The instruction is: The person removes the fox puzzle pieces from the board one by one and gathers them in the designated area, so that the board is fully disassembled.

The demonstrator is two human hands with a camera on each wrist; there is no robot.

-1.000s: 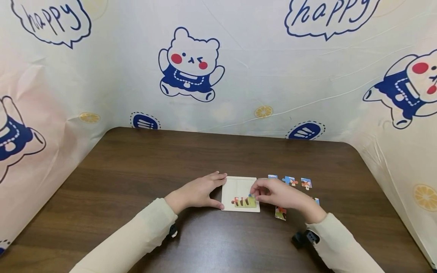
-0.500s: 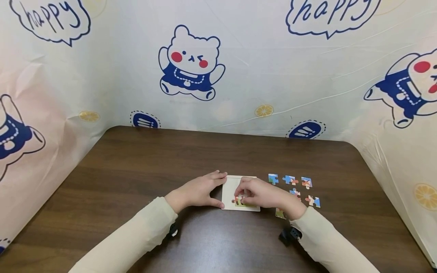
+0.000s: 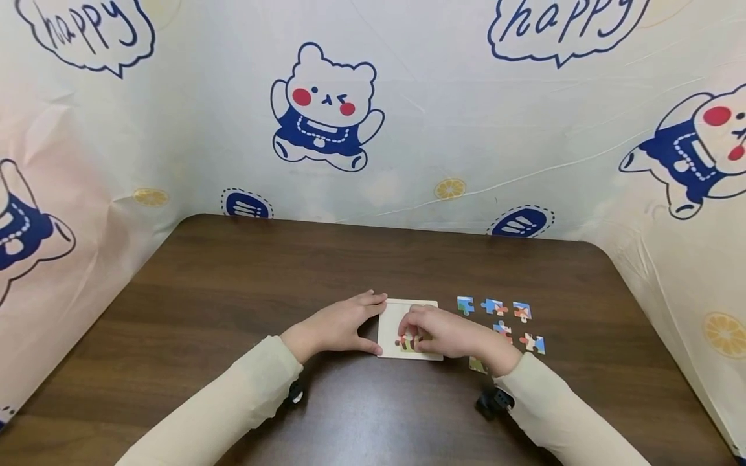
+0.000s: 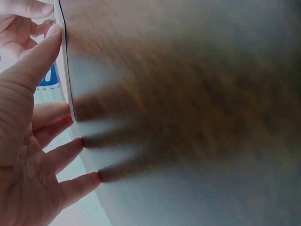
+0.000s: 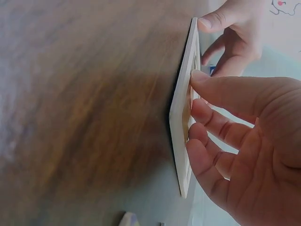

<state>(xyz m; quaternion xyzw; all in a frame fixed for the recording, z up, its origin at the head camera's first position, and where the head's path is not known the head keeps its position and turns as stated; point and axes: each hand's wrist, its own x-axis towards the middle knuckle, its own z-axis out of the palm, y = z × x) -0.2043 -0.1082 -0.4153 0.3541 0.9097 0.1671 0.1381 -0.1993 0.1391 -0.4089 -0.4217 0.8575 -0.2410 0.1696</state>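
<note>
A pale square puzzle board (image 3: pixel 394 316) lies on the table, with joined jigsaw pieces (image 3: pixel 407 344) showing along its near side. My left hand (image 3: pixel 340 327) steadies the board's left edge, its thumb at the near corner and its fingers spread toward the far one. Over the board is my right hand (image 3: pixel 449 332), thumb and fingertips touching the pieces and partly hiding them. In the right wrist view the right thumb (image 5: pixel 221 89) and fingers rest apart along the board's face. The left wrist view shows the left fingers (image 4: pixel 77 188) reaching down to the tabletop.
Right of the board lie several loose jigsaw pieces, among them a blue and green one (image 3: pixel 465 305), a blue one (image 3: pixel 494 307) and one with a blue edge (image 3: pixel 533 343). A green piece (image 3: pixel 478 366) is partly behind the right wrist. A printed cloth (image 3: pixel 408 149) surrounds the brown table (image 3: pixel 262 259).
My right hand has moved left from the board's right side onto the middle of the joined pieces, then stayed almost still. The left hand has held its place.
</note>
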